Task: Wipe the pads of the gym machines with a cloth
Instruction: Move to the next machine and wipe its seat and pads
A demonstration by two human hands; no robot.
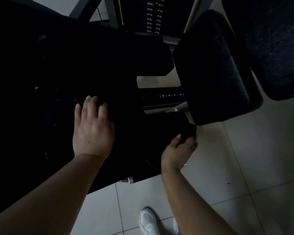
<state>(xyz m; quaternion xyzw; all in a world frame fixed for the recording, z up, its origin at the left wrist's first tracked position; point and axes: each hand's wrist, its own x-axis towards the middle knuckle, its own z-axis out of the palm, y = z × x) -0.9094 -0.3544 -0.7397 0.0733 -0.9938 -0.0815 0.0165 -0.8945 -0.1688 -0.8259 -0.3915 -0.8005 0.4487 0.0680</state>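
The cloth, dark and bunched, was pinched in the right hand at the near right corner of the large black pad, apparently placed to wipe that edge; the left hand lay spread flat on the pad, probably bracing; a smaller pad and the numbered adjustment bar crowded the right; a white shoe stood on the tiled floor.

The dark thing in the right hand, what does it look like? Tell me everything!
The cloth looks dark, soft and bunched into a small wad. The right hand grips it with curled fingers, beside the lower corner of the upright black pad, above the tiled floor. It is too dim to tell its colour or weave.
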